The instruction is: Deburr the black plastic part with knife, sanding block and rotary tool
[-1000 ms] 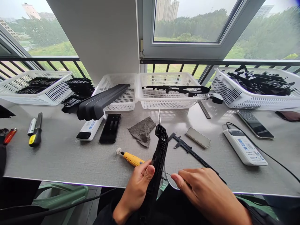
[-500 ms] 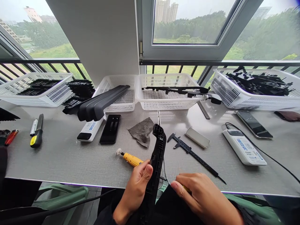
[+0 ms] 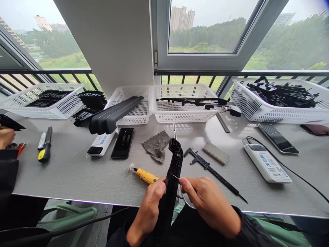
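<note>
At the bottom centre of the frame the left hand (image 3: 150, 209) grips a long black plastic part (image 3: 171, 178), fingers wrapped round its lower stretch and thumb pressed on its edge, so the part rises tilted from the lap over the near edge of the worktop (image 3: 77, 171), its hooked end up near the middle of the picture. The right hand (image 3: 209, 204) sits just right of it, thumb and forefinger pinched together against the part's side; whether they nip anything small I cannot tell. Just left of the part lies a yellow-handled tool (image 3: 144, 175), and to its right a black caliper (image 3: 213, 173) runs diagonally. Beyond them a grey cloth (image 3: 156, 145), a black phone (image 3: 122, 142) and a white remote-like unit (image 3: 267, 162) rest on the worktop. Farthest back, white baskets (image 3: 185, 111) with black parts line the window, and another person's hand (image 3: 5, 135) shows at the left edge
</note>
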Available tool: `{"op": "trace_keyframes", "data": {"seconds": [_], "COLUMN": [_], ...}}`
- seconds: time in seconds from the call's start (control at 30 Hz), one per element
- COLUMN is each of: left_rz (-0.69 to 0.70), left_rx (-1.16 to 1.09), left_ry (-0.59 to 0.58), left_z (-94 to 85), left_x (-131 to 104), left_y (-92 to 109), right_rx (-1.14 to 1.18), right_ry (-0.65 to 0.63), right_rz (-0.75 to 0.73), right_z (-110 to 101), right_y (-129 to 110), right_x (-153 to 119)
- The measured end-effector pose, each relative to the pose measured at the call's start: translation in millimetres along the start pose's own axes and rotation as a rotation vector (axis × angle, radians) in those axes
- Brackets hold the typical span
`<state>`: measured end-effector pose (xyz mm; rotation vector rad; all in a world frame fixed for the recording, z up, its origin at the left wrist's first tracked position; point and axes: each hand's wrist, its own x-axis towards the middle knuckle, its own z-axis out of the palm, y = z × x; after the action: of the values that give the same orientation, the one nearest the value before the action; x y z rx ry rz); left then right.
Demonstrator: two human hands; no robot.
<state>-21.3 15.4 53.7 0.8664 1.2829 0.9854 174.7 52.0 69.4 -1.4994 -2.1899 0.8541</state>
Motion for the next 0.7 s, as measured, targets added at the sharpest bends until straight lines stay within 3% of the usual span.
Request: {"op": "trace_keyframes", "data": {"seconds": [0.23,0.33,0.4,0.53,0.7], "left_rz": [-0.047,-0.025,-0.018,-0.056,-0.054], "left_rx": [0.015,0.016,0.011,-0.002,0.005], "left_ry": [0.094,0.043,0.036,0.155,0.128], "left_z": [-1.9,-5.1,-6.3,-4.2,-2.0], "left_x": [-0.6,2.1,2.8,0.2,-2.0], "left_y": [-12.2,-18.9,-22.2,-23.3,-18.2], "right_rx": [0.049,0.086,0.139,0.202,0.218], "right_ry": [0.003,0.025,-0.027,-0.122,-0.124], "right_rz": [0.027,0.032,0.023,0.033,0.041], "right_z": [1.6,1.2,0.9,-0.4,0.6], "right_y": [0.9,-2.5,-6.0,-10.6,-9.7], "right_x": [-2.4,-5.5,-7.3,-9.0,-11.2]}}
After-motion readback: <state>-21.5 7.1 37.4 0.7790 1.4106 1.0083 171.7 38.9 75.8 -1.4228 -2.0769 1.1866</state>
